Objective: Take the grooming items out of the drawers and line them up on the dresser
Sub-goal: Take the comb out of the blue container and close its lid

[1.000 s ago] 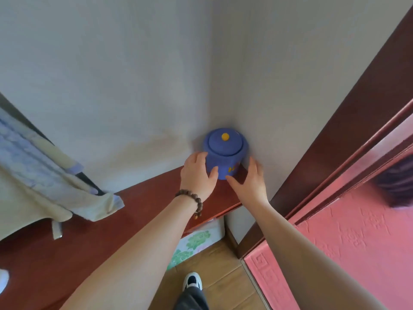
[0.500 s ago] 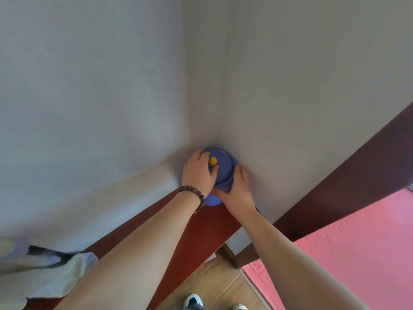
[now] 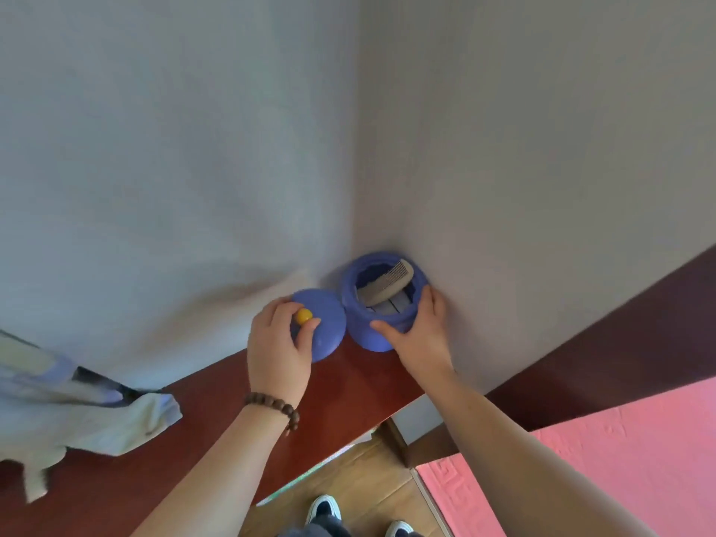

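Nearest the camera, 2 shoes (image 3: 358,517) stand on the wooden floor (image 3: 348,474), with a pink textured mat (image 3: 604,455) to the right of them. Above that runs the dark red dresser top (image 3: 217,432), the tabletop here, and a pale cloth (image 3: 89,416) lies on it well to the left of the blue jar (image 3: 368,335). The left hand (image 3: 277,350), with a brown bead bracelet (image 3: 275,406) at the wrist, holds the blue lid (image 3: 329,327) just left of the jar; its grip is a pinch of thumb and fingers on the yellow knob (image 3: 303,315). The lid is off the jar, its edge close beside the jar's wall; whether it rests on the tabletop I cannot tell. The right hand (image 3: 420,335) grips the jar, thumb on the near wall and fingers curled round the right side. The jar stands on the tabletop, pushed into the corner of the walls (image 3: 232,149). A grey comb (image 3: 387,282) lies slanted inside the jar's open mouth, over paler things I cannot make out.
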The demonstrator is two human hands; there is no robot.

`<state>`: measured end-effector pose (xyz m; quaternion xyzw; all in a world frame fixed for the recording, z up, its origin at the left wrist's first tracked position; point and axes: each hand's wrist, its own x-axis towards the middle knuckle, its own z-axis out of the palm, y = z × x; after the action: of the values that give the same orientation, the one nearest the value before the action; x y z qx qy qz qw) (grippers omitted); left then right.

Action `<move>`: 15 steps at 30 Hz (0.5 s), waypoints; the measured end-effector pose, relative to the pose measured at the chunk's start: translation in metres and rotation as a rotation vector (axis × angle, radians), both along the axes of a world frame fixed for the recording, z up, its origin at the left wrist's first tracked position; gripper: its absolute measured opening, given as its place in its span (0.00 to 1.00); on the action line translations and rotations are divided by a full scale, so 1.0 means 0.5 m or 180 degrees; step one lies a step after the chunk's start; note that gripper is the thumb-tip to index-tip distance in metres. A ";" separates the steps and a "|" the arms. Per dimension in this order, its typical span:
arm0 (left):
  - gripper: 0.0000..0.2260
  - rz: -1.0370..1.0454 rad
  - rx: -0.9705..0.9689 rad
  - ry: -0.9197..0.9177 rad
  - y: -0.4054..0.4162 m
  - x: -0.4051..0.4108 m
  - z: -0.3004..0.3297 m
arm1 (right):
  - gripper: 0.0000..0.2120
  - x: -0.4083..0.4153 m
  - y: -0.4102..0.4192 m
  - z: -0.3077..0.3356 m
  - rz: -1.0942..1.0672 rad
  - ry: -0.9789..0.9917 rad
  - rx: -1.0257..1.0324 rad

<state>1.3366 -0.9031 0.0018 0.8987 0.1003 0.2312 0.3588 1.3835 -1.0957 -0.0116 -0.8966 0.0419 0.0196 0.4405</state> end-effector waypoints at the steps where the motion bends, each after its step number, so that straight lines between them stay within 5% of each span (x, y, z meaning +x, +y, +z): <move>1: 0.07 0.0084 0.0056 0.0114 0.011 -0.020 -0.024 | 0.51 0.000 0.000 -0.001 -0.0014 0.0007 -0.0017; 8: 0.06 0.0214 -0.0010 0.1116 0.020 -0.047 -0.151 | 0.51 0.002 -0.002 -0.005 0.0010 -0.0025 -0.0057; 15: 0.07 0.0076 -0.0078 0.1248 0.014 -0.035 -0.186 | 0.52 0.002 -0.005 -0.009 0.0008 -0.0028 -0.0023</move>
<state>1.3192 -0.8960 -0.0911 0.9209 0.1818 0.0548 0.3405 1.3847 -1.0984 -0.0161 -0.8983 0.0389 0.0160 0.4374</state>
